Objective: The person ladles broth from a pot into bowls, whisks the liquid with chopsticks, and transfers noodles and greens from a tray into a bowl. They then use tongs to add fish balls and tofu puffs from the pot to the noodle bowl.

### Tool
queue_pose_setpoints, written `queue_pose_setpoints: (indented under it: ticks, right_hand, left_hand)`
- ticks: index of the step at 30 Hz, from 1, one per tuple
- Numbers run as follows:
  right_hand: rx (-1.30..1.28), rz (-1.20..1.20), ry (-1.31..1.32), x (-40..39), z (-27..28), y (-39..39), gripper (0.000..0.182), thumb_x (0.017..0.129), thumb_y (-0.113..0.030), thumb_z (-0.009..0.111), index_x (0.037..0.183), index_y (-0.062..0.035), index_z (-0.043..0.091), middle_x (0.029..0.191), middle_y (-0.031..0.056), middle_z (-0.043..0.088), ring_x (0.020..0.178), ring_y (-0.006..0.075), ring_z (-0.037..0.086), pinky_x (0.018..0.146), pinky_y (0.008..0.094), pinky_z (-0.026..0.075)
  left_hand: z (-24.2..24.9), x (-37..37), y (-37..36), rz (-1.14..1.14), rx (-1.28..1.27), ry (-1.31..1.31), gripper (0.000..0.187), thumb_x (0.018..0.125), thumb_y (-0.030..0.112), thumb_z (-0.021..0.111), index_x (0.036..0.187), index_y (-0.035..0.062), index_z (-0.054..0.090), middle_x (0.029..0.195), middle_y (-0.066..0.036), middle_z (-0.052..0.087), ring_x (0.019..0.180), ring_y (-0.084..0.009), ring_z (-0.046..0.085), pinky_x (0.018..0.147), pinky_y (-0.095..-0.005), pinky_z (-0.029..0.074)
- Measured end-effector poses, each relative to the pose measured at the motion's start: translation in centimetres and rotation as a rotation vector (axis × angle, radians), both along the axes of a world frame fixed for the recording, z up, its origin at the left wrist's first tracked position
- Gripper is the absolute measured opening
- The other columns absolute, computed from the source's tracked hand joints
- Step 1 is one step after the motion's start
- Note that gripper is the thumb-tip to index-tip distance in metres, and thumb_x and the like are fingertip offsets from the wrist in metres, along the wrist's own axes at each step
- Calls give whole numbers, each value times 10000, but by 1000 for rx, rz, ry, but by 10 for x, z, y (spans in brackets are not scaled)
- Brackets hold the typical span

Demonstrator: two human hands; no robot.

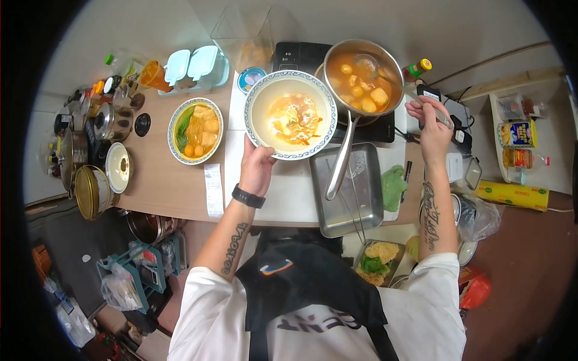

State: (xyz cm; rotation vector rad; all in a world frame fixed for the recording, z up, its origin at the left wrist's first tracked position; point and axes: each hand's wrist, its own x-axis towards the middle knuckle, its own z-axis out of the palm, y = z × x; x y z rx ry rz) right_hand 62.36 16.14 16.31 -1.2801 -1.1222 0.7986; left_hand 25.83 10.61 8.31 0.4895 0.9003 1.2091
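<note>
Room is offered left of a white paper strip (213, 190) at the brown worktop's (159, 189) front edge; rightward, passage is blocked by a rectangular metal tray (336, 213) and silver pan handle (341, 167).

I'm seeing an eatery's kitchen, it seems: soup (356, 81) is filling a pan (341, 165) on a hob (293, 55), a receipt (214, 191) is lying near a full bowl (170, 131).
</note>
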Motion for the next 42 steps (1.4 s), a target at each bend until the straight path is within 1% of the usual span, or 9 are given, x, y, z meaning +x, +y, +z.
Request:
queue_pose_setpoints:
  ticks: [10,16,18,21,24,31,34,39,42]
  right_hand:
    - [-110,-87,180,10,15,-3,253,1008,-115,494,1123,96,573,953,214,680,848,289,721,794,343,598]
    - [-112,-41,142,5,39,-21,260,1011,-126,489,1128,95,564,955,213,682,857,286,722,786,341,593]
    - [-106,10,45,1,44,-25,246,1016,-121,493,1109,88,583,955,206,688,864,279,723,796,344,590]
    - [-58,87,-18,0,41,-25,227,1014,-102,512,1100,85,607,957,196,697,869,268,722,804,338,586]
    - [-45,105,-24,-2,31,-17,216,1008,-85,533,1103,87,623,952,189,706,875,250,720,806,326,583]
    - [-27,82,-91,-11,11,1,220,1010,-83,531,1101,92,629,938,181,712,872,225,719,804,305,580]
    - [-9,66,-75,-11,6,7,232,1017,-98,517,1101,91,621,948,189,707,877,234,719,808,309,582]
    - [-87,-44,159,-10,8,10,247,1027,-114,478,1118,90,581,979,226,679,871,283,719,799,339,596]
    - [-88,-53,200,-4,16,8,233,1020,-105,479,1115,84,575,975,232,673,862,295,718,793,348,599]
  left_hand:
    - [-2,3,0,1,-1,-26,688,850,59,528,1494,145,299,1343,-50,521,1142,-176,546,964,-360,441]
    - [-2,4,0,-8,-3,-27,700,851,61,526,1505,145,292,1354,-48,511,1132,-166,543,961,-351,438]
    - [-2,5,1,-7,-5,-31,705,850,59,525,1509,144,288,1355,-48,510,1131,-164,542,960,-348,439]
    - [-1,6,1,5,-11,-38,707,853,50,519,1512,143,283,1355,-47,509,1131,-163,542,955,-342,443]
    - [-2,5,1,1,-13,-43,703,856,39,511,1513,141,282,1347,-46,514,1121,-160,544,947,-339,447]
    - [-2,4,1,9,-12,-47,689,851,34,511,1497,137,293,1329,-51,527,1094,-163,556,936,-345,453]
    - [0,5,0,7,-11,-44,692,847,34,511,1496,137,294,1335,-57,527,1106,-171,560,945,-350,453]
    - [1,5,1,5,-7,-44,693,845,39,510,1497,137,295,1344,-65,525,1128,-181,561,958,-356,451]
    - [3,5,1,7,-4,-47,691,848,45,511,1498,137,295,1344,-65,523,1131,-178,558,958,-357,450]
